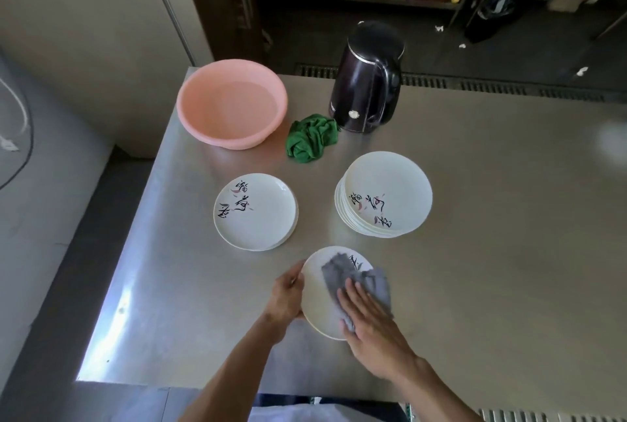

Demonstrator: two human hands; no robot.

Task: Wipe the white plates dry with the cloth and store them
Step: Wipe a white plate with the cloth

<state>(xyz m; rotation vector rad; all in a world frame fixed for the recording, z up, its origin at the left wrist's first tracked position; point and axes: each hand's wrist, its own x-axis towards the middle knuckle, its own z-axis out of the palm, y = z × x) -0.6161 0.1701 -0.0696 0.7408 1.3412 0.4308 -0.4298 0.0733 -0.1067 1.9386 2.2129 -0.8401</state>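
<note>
A white plate [317,299] with black brush writing is near the front of the steel table. My left hand [286,296] grips its left rim. My right hand [369,323] lies flat with straight fingers on a grey cloth [349,277], pressing it onto the plate's face. Further back, a short pile of the same white plates [256,214] lies on the left. A taller stack of plates [390,191] stands on the right.
A pink basin [203,123] sits at the table's back left, a dark electric kettle [368,82] at the back middle, a crumpled green cloth [312,138] between them. The steel table [509,218] ends at left and front edges. Shelves with bottles stand beyond.
</note>
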